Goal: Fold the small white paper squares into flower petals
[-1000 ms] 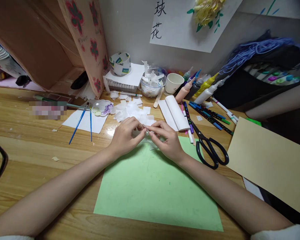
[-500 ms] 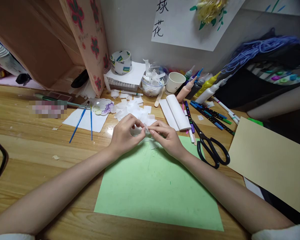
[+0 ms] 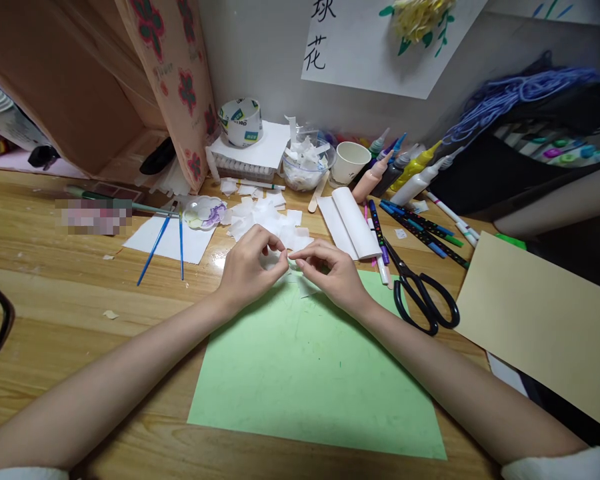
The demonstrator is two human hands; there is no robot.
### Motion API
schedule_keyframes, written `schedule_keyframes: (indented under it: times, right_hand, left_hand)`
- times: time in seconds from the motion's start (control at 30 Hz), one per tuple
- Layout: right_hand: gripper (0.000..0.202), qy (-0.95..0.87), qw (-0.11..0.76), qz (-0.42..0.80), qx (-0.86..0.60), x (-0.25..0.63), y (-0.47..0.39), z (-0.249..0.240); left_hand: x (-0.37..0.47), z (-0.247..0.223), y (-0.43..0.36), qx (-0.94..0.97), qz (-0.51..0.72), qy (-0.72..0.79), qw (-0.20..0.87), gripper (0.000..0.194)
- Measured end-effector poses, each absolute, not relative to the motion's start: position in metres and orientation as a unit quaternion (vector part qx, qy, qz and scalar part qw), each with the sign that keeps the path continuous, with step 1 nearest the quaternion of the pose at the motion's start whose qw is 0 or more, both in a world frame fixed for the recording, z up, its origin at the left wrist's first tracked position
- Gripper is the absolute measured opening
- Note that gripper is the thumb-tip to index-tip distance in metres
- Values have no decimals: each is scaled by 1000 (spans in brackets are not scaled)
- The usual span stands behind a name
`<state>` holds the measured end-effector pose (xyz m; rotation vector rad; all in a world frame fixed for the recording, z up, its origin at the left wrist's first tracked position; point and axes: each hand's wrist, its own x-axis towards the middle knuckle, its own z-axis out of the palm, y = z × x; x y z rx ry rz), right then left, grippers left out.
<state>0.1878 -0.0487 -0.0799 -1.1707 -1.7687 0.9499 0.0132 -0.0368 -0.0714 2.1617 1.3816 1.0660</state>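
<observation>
Above the far edge of the green sheet [image 3: 320, 373], my two hands meet fingertip to fingertip. My left hand [image 3: 253, 270] is closed in a pinch, thumb against forefinger, around a small piece of white paper that is now almost hidden by the fingers. My right hand [image 3: 336, 275] has its forefinger stretched to the left hand's fingertips, its thumb a little apart below. White paper scraps [image 3: 267, 223] lie heaped just behind the hands, and a few more pieces rest on the sheet below them.
Black-handled scissors [image 3: 423, 300], a roll of white paper [image 3: 357, 223] and markers [image 3: 423, 230] lie to the right. A paper cup [image 3: 350, 163], a bowl of scraps [image 3: 307, 167] and paint bottles [image 3: 373, 177] stand behind. Paintbrushes [image 3: 154, 252] and a palette [image 3: 197, 213] lie left.
The right fingertips have parted slightly, and the white paper that showed between the hands is now mostly out of sight. The arms have hardly moved.
</observation>
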Motion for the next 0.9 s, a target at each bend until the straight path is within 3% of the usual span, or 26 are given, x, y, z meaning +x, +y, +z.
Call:
schedule_keyframes:
  times: [0.3,0.47,0.73,0.87,0.9]
  right_hand:
    - [9,-818,308,218,-434,184,-54,-82]
    - [7,-820,304,188,-447,180,-51,-83]
    - [6,-748,359,298,-472,183,-48,-80]
    - [7,-691,395,365,-483,187,-46,-82]
    - [8,-683,402,375,-480,188,-46,-82]
  left_hand:
    - [10,-70,-35,727,401,515,215,15]
    - [11,-70,-35,727,402,513,215,15]
    - [10,-70,-35,740,388,505,218,16]
    - [11,-69,-35,770,357,485,209,6]
    - [11,-68,-35,782,347,474,209,13]
